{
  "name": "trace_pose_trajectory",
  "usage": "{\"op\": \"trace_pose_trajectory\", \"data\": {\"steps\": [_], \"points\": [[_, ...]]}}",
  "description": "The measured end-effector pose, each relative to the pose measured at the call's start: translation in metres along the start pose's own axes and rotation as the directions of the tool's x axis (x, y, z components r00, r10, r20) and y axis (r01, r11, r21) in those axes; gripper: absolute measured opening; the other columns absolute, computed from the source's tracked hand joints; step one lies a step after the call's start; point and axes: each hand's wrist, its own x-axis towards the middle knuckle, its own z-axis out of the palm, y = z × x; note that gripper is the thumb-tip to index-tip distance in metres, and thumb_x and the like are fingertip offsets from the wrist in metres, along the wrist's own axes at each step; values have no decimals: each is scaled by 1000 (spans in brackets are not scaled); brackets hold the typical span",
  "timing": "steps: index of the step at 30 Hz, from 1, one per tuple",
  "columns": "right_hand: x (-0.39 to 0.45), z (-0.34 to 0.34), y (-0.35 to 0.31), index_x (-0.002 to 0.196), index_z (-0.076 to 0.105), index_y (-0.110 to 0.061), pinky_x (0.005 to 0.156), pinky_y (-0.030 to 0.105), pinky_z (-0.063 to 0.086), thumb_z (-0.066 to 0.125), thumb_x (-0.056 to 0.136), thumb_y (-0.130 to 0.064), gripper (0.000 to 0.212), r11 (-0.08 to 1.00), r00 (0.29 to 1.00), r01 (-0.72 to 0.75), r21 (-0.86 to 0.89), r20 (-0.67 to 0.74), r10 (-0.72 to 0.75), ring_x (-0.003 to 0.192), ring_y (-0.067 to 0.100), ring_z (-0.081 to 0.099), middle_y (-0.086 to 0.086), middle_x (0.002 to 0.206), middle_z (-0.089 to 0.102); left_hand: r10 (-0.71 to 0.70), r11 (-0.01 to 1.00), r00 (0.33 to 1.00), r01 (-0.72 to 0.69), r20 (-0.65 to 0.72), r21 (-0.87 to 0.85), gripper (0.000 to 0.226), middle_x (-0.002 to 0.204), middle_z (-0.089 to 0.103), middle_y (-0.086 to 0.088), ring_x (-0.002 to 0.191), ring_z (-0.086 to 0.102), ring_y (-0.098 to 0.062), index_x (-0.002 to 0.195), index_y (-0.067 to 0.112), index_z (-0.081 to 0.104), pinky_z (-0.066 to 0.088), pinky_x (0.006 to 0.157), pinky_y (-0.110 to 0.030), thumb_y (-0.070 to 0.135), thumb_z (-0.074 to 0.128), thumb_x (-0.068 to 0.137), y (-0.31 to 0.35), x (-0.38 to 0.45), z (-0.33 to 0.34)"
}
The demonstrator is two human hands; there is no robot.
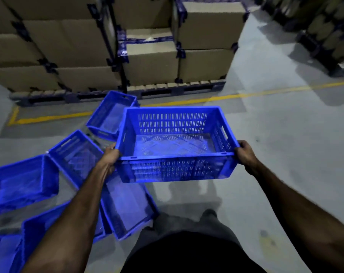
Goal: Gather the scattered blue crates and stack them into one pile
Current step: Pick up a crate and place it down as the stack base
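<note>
Legs: dark trousers (187,243) at the bottom edge, nearest the camera, over the grey concrete floor (285,154)
Left crates: several blue slotted plastic crates lie scattered on the floor at the left, all mouth-up and turned at different angles; one at the far left edge (19,182), one in the bottom-left corner (43,229), one angled just beyond them (76,154), one farther back near the pallet (110,115), and one partly under the held crate beside the legs (127,209)
Left hand: left hand (111,157) grips the near-left corner of the held crate, fingers curled round its short end below the rim
Held crate: blue rectangular plastic crate with slotted walls and lattice bottom (175,142), lifted clear of the floor in front of the body, open mouth up and roughly level; its long axis runs left to right across the view, and a handle slot shows in each short end
Right hand: right hand (246,154) grasps the near-right corner, fingers wrapped over the rim
Behind: brown cardboard boxes strapped with dark tape (151,62) stand stacked on dark pallets (179,89)
Floor line: yellow painted line (246,94) runs across the floor in front of the pallets
</note>
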Motion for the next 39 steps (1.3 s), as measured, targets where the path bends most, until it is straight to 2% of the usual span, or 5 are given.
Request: {"op": "trace_pose_trajectory", "data": {"steps": [10,18,23,32,39], "points": [[57,-126,36,124,57,-13,62,30,50,50,87,2,41,982,986,-51,181,-149,79,78,19,64,8,109,66,26,998,990,-33,140,47,58,96,65,-11,69,60,-28,116,20,67,59,58,-45,-8,38,74,84,24,162],[135,-207,32,125,59,-15,66,33,55,65,86,-8,40,977,993,-9,215,-111,34,85,24,71,7,109,70,-66,997,989,72,129,-41,51,89,65,-9,66,61,-31,114,10,61,50,35,-27,-18,32,84,133,9,266],[178,-222,18,123,60,-17,61,31,54,65,86,-9,38,974,998,-3,225,-57,17,84,23,70,7,109,70,-75,991,990,87,116,-98,56,109,70,-17,87,67,-39,107,14,67,61,48,-38,-20,32,79,137,30,289],[275,-210,-10,118,63,-15,62,31,56,65,90,-8,29,980,999,-36,197,7,35,81,25,70,10,106,72,-151,987,985,155,89,-47,50,96,70,-13,67,65,-30,110,9,65,55,42,-29,-17,34,81,171,117,328],[390,-205,-58,111,65,-17,70,35,57,62,89,-4,26,987,994,-97,125,-38,103,76,23,67,14,107,73,-159,986,978,165,135,-30,48,112,72,-27,82,69,-37,113,-1,67,59,68,-46,-14,38,77,212,243,379]]}}
